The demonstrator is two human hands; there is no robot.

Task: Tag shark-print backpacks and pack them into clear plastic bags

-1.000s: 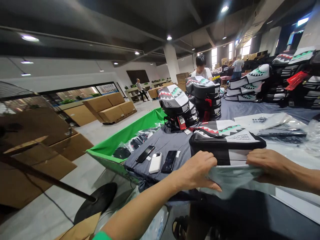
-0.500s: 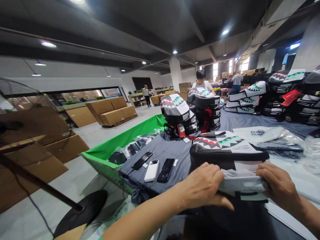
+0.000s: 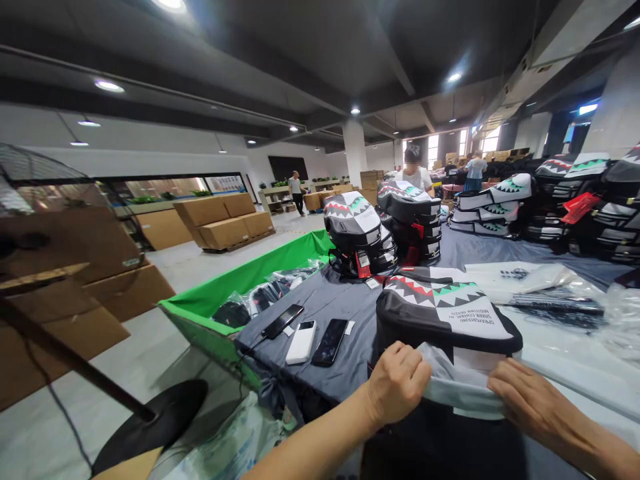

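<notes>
A black, grey and white backpack (image 3: 450,317) with a red and green shark-tooth print lies front up at the table's near edge. My left hand (image 3: 400,380) is closed on one end of a translucent plastic bag's edge (image 3: 463,395), by the backpack's near left corner. On the near right side, my right hand (image 3: 533,403) grips the other end of that edge. The plastic stretches between both hands, against the near face of the backpack. How far it reaches under or around the backpack is hidden.
Left of the backpack lie two phones (image 3: 330,342) and a white power bank (image 3: 301,343). Stacked backpacks (image 3: 353,220) stand behind. Flat plastic bags (image 3: 560,297) cover the right side. A green-lined bin (image 3: 200,293) adjoins the table; a fan stand (image 3: 150,417) is at left.
My left hand's extended thumb has folded in, and its fist has moved slightly left and down. My right hand has moved left and down with the plastic; the backpack's front has flattened slightly.
</notes>
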